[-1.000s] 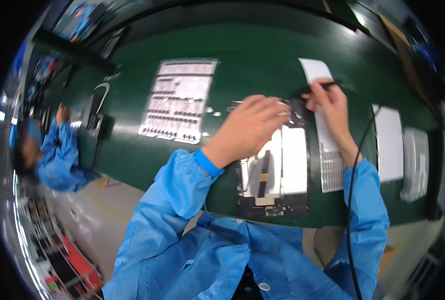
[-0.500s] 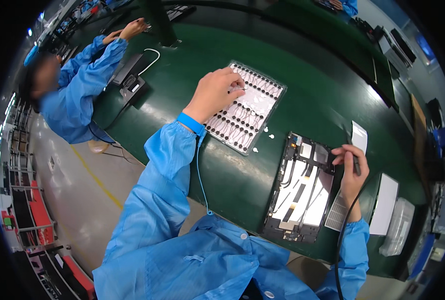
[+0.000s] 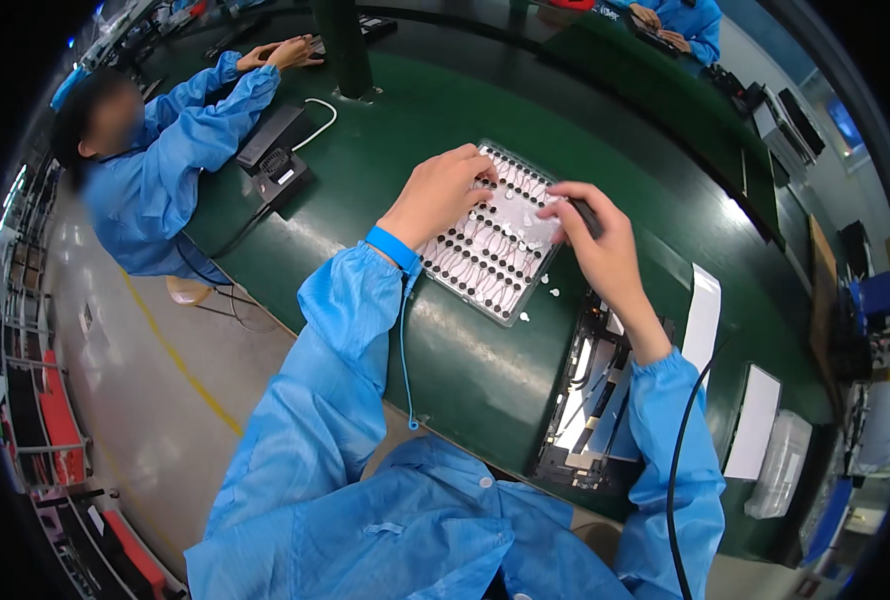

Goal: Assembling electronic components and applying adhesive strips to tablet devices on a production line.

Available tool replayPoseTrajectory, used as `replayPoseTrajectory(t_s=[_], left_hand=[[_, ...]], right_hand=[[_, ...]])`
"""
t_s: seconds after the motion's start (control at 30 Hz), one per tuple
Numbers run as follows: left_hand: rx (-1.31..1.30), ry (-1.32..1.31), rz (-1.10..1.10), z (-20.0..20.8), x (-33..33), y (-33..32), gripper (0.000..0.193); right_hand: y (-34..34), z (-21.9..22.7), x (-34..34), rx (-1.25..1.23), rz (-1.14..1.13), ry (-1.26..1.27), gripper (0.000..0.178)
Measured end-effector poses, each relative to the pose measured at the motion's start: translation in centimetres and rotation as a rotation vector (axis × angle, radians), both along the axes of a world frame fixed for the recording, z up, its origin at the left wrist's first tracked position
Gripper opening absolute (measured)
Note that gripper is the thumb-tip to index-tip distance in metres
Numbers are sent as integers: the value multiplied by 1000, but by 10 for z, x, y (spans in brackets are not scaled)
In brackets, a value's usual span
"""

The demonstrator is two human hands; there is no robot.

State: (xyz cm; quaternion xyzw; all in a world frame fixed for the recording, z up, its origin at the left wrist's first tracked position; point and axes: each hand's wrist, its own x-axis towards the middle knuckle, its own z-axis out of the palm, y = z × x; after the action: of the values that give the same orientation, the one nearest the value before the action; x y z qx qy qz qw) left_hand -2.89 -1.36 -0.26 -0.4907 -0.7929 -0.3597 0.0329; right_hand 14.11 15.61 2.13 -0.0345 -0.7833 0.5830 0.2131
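Black, disc-like parts [image 3: 485,262] with thin leads line the tray [image 3: 518,214], which lies between both hands in the head view, ahead and left of the opened device [image 3: 583,400]. The left hand [image 3: 440,198] curls its fingertips over the tray's left side; whether that grip pinches anything, I cannot tell. The right hand [image 3: 607,252] parts thumb and forefinger near the right edge; its hold on the dark item [image 3: 586,217] is unclear. Working well here probably means touching one disc lightly and sparing neighbouring leads. Shiny green tabletop [image 3: 435,110]; co-worker [image 3: 180,140] seated left; yellow-lined floor [image 3: 160,320].
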Motion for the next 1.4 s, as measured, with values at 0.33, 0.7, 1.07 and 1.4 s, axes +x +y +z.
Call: replayPoseTrajectory(t_s=[0.33,0.7,1.07,1.4], left_hand=[[-17,136,-45,0,-9,-1,10],[33,-420,-87,9,4,12,17],[121,-336,-56,7,11,11,16],[51,-251,-70,4,8,11,20]], right_hand=[[-7,-41,-46,304,-184,-2,22],[-8,-40,-42,350,-251,46,17],[-7,-42,-40,218,-198,-66,15],[-8,-42,-44,327,-242,4,14]])
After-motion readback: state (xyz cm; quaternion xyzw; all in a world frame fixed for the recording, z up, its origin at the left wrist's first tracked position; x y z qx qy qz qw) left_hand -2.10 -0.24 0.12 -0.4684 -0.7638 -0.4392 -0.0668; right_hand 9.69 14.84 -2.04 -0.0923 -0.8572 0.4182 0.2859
